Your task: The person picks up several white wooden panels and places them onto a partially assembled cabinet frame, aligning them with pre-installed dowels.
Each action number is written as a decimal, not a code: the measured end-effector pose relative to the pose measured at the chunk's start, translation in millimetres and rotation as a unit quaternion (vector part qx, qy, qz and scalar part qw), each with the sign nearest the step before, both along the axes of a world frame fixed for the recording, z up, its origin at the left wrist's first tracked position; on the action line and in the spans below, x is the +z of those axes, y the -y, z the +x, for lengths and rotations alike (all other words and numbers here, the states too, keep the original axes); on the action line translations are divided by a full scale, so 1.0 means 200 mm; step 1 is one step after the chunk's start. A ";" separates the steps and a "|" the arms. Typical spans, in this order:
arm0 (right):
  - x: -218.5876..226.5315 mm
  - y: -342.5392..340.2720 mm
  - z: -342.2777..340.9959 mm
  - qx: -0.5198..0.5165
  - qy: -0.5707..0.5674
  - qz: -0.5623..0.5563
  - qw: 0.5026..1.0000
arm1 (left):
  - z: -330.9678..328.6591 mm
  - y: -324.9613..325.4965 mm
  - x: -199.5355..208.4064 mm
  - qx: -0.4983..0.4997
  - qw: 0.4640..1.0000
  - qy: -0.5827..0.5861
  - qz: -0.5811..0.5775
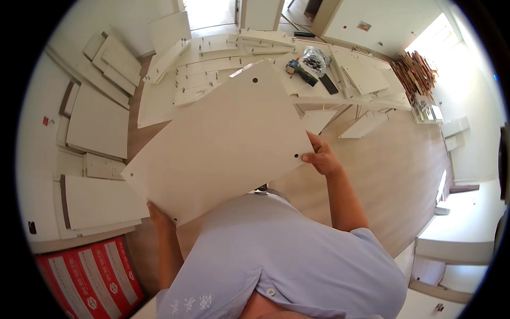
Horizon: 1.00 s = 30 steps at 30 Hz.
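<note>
Head view: left grip (160, 217), right grip (325, 159) clasping opposite ends of white panel (218, 146).

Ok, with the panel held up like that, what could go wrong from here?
The broad white panel is held only near its edges by the left hand and right hand, so it could tip or slip.
It hides part of the space beyond, so its far corner might knock the boards with small pegs.
If it swings right, it could bump the cordless drill or the clear bag.
</note>
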State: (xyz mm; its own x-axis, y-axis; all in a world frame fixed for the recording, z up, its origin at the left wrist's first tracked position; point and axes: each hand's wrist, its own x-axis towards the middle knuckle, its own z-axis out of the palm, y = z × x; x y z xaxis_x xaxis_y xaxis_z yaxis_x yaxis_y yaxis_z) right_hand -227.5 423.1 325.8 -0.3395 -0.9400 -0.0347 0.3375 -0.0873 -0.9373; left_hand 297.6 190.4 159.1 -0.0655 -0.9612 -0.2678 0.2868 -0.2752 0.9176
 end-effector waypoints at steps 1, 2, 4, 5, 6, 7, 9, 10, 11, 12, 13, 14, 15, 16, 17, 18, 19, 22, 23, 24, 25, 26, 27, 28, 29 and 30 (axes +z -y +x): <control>-0.01 -0.02 -0.03 0.002 -0.024 0.041 0.999 | -0.01 0.01 0.02 0.022 1.000 0.004 0.003; -0.02 -0.05 -0.06 0.006 -0.047 0.082 0.996 | -0.02 0.01 0.05 0.046 0.999 0.007 0.007; -0.02 -0.09 -0.05 0.009 -0.089 0.129 0.988 | 0.00 0.01 0.12 0.097 0.995 -0.003 -0.005; 0.00 -0.08 -0.01 0.006 -0.111 0.135 0.985 | 0.01 0.02 0.13 0.121 0.992 -0.019 -0.018; 0.01 -0.06 0.02 0.004 -0.133 0.142 0.981 | 0.01 0.04 0.15 0.146 0.988 -0.036 -0.032; 0.00 -0.07 0.04 -0.009 -0.139 0.142 0.980 | 0.00 0.05 0.18 0.154 0.987 -0.045 -0.027; -0.04 -0.09 0.08 -0.034 -0.150 0.142 0.978 | -0.02 0.08 0.24 0.171 0.983 -0.064 -0.017; -0.06 -0.10 0.09 -0.040 -0.130 0.146 0.980 | -0.04 0.06 0.29 0.182 0.981 -0.063 -0.025; -0.08 -0.13 0.11 -0.050 -0.111 0.152 0.981 | -0.10 0.04 0.34 0.189 0.979 -0.064 -0.031; -0.09 -0.16 0.12 -0.061 -0.092 0.158 0.981 | -0.13 0.03 0.36 0.196 0.978 -0.066 -0.036; -0.11 -0.18 0.14 -0.064 -0.115 0.159 0.978 | -0.12 0.03 0.35 0.182 0.980 -0.078 -0.036; -0.13 -0.20 0.14 -0.066 -0.138 0.160 0.975 | -0.11 0.03 0.35 0.168 0.981 -0.090 -0.036; -0.14 -0.23 0.14 -0.069 -0.161 0.160 0.971 | -0.09 0.04 0.34 0.155 0.982 -0.102 -0.036; -0.18 -0.23 0.11 -0.040 -0.171 0.098 0.980 | 0.02 0.07 0.26 0.010 0.982 -0.160 -0.103; -0.23 -0.24 0.06 -0.011 -0.178 0.036 0.983 | 0.19 0.12 0.11 -0.134 0.954 -0.213 -0.164; -0.27 -0.27 0.05 0.013 -0.183 -0.020 0.983 | 0.29 0.13 0.02 -0.279 0.899 -0.263 -0.214; -0.24 -0.29 0.08 -0.013 -0.197 0.029 0.980 | 0.18 0.07 0.01 -0.139 0.942 -0.244 -0.184; -0.24 -0.33 0.10 -0.028 -0.250 -0.004 0.968 | -0.06 -0.11 0.30 0.013 0.971 -0.225 -0.084; -0.24 -0.34 0.11 -0.039 -0.260 -0.013 0.965 | -0.16 -0.14 0.42 0.062 0.974 -0.207 -0.065; -0.24 -0.33 0.11 -0.044 -0.271 -0.026 0.961 | -0.15 -0.13 0.42 0.056 0.971 -0.220 -0.072; -0.24 -0.31 0.11 -0.050 -0.282 -0.041 0.957 | -0.13 -0.11 0.42 0.050 0.968 -0.234 -0.081; -0.24 -0.30 0.11 -0.059 -0.304 -0.040 0.950 | -0.13 -0.09 0.45 0.043 0.964 -0.247 -0.089; -0.24 -0.30 0.10 -0.067 -0.326 -0.040 0.942 | -0.14 -0.08 0.46 0.060 0.965 -0.243 -0.081; -0.23 -0.27 0.11 -0.069 -0.346 -0.045 0.935 | -0.17 -0.09 0.55 0.083 0.965 -0.237 -0.078; -0.22 -0.24 0.10 -0.063 -0.350 -0.060 0.933 | -0.18 -0.10 0.60 0.109 0.964 -0.229 -0.077; -0.21 -0.25 0.10 -0.081 -0.358 -0.055 0.929 | -0.19 -0.06 0.61 0.093 0.961 -0.247 -0.084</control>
State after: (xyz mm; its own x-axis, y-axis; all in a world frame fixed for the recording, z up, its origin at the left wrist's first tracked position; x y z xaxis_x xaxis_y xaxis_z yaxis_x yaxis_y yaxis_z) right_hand -208.3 472.7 283.3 -0.3749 -0.8594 0.3478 -0.3945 -0.1916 -0.8987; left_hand 259.4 202.3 281.0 0.0334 -0.9956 -0.0876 0.7280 -0.0359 0.6846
